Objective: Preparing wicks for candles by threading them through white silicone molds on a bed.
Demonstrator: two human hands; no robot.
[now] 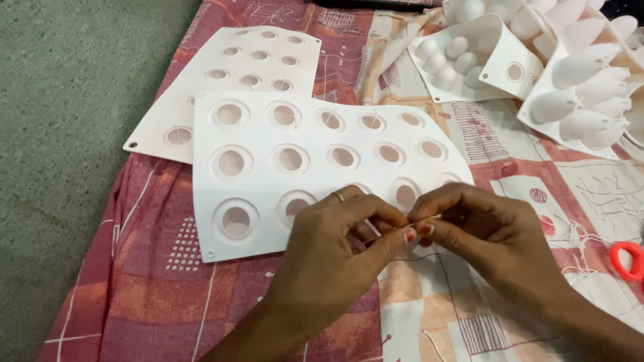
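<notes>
Single head view, looking down — close, over patterned cloth (168, 295)

thread (376, 231): I see it thin, white, pinched taut between fingertips, lower centre of the frame
mould (315, 164): white flat sheet with round holes in rows, lying on the cloth, centre, under my hands

Front mould sheet (322, 167) overlaps rear sheet (235, 74); cone moulds (577, 74) far right.
</notes>
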